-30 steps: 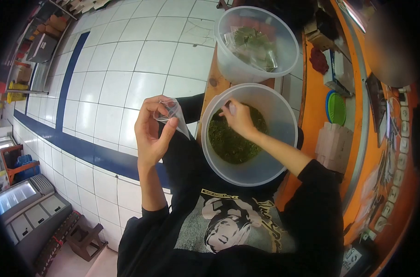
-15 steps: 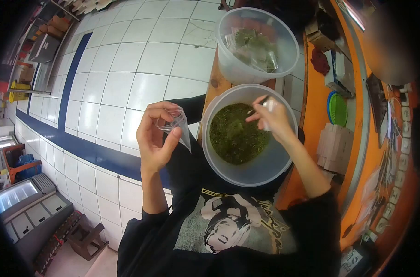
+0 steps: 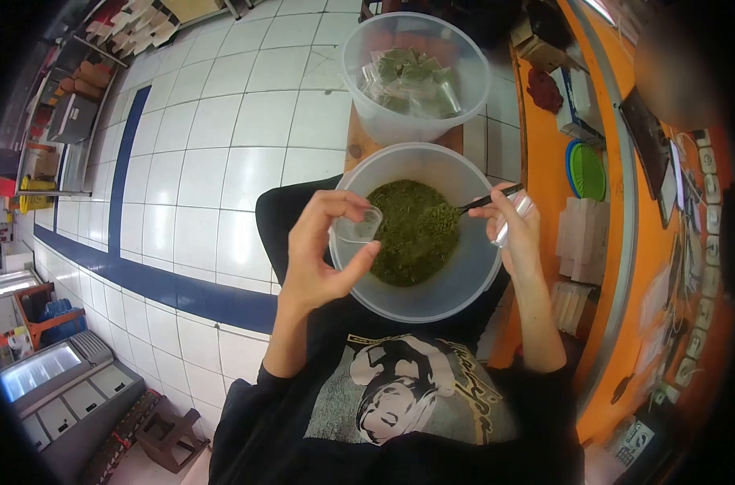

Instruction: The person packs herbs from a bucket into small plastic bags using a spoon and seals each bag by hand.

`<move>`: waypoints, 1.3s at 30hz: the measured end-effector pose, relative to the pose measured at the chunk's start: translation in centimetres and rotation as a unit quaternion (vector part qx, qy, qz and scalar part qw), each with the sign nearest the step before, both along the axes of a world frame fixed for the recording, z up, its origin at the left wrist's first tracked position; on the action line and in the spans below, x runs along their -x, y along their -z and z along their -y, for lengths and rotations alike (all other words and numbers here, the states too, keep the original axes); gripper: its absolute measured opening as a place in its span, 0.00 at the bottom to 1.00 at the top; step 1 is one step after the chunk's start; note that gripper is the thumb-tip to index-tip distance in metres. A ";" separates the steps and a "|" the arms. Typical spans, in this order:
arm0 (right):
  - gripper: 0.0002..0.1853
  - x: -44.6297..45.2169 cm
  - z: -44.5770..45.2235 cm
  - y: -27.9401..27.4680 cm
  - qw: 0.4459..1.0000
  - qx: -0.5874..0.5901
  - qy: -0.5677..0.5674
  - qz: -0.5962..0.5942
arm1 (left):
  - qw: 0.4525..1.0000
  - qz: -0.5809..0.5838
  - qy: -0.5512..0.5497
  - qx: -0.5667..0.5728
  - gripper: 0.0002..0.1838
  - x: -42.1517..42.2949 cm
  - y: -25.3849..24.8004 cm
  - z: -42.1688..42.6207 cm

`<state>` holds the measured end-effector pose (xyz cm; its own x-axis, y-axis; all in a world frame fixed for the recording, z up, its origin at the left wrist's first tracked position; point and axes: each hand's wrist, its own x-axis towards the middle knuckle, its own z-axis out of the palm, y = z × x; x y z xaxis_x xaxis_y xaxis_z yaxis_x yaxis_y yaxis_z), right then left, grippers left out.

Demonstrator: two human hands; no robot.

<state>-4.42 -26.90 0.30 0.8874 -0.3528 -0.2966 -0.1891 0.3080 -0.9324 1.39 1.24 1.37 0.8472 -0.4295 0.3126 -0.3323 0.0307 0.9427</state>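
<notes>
My left hand (image 3: 319, 263) holds a small clear plastic bag (image 3: 359, 228) between thumb and fingers, its mouth spread round, over the left rim of a translucent tub (image 3: 416, 307). Inside the tub is a wet, dark green chopped mixture (image 3: 408, 259). My right hand (image 3: 526, 242) is closed around a black-handled spoon (image 3: 484, 200) at the tub's right side. A heap of the green mixture covers the spoon's bowl. Against the same palm lies a bundle of clear plastic (image 3: 511, 225), probably more bags.
A second translucent tub (image 3: 412, 125) with filled green packets (image 3: 412, 77) stands behind, on a wooden bench (image 3: 359, 145). To the right, an orange surface (image 3: 537, 153) carries cartons (image 3: 584, 242) and a green round lid (image 3: 587, 171). White tiled floor (image 3: 214, 170) extends left.
My left hand has moved right with the bag, to the tub's rim. My right hand has shifted right, and the loaded spoon now shows above the mixture. The view has turned slightly.
</notes>
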 end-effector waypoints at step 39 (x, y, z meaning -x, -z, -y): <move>0.09 3.5 -4.4 -2.1 0.906 0.378 -0.101 0.162 | 0.961 -0.254 0.047 0.098 0.21 1.7 2.3 4.1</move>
<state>-7.94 -22.46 2.37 0.9540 -0.1665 0.2493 0.1507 -0.4527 -0.8788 -0.35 -2.88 -0.92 0.8724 -0.4863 -0.0487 0.1825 0.2317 0.9555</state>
